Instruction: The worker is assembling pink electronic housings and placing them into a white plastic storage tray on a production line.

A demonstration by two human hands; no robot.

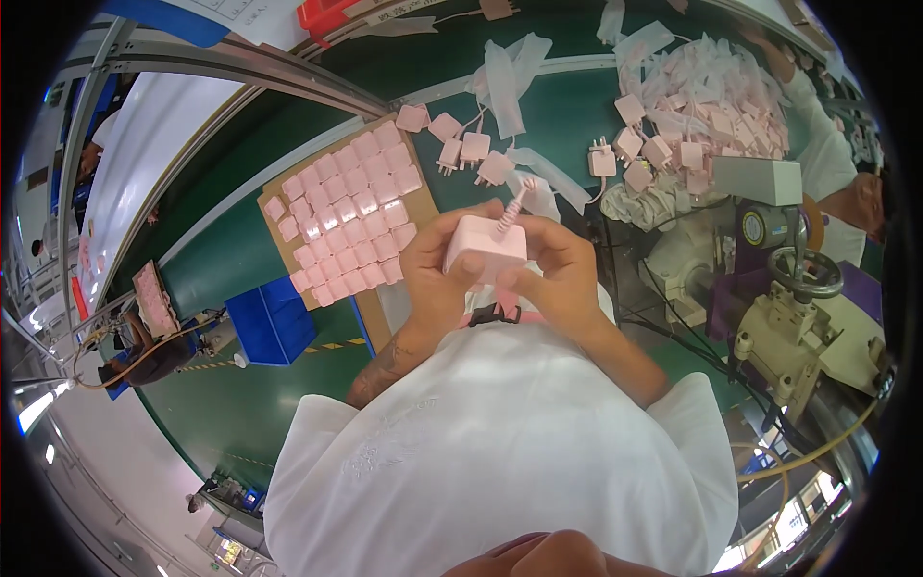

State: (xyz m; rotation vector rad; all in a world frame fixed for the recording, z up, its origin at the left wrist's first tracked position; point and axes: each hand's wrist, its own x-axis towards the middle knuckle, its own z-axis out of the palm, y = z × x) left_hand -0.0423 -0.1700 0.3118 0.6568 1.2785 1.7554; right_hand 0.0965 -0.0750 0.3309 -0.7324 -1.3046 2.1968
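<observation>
One pink charger (pixel 484 245) is pinched between the left hand (pixel 433 267) and the right hand (pixel 562 264), just in front of the white shirt (pixel 500 423). The left thumb presses on the near face, with the fingers curled around the far left side. The right thumb lies against the lower right corner, and its fingers bend around the right side; some fingertips are hidden behind the charger, so their exact contact cannot be told. A ribbed cord (pixel 510 213) sticks up from the charger, leaning right and away from the body. Below the hands, a black clip (pixel 495 313) hangs on a pink strap at the chest.

Left of the hands, a cardboard sheet (pixel 429 199) lies on the green table (pixel 567 106), bearing close rows of glossy pink pieces (pixel 351 207). Just beyond its far right corner are several loose chargers (pixel 474 147), near crumpled clear bags (pixel 510 82). Farther right, many more chargers form a heap (pixel 721 120) mixed with clear plastic, and a white bundle (pixel 646 207) sits at its near edge. A machine with a handwheel (pixel 806 273) stands to the right, with a co-worker's white sleeve (pixel 822 130) behind it. A blue bin (pixel 271 324) stands left of the person, nearer than the cardboard.
</observation>
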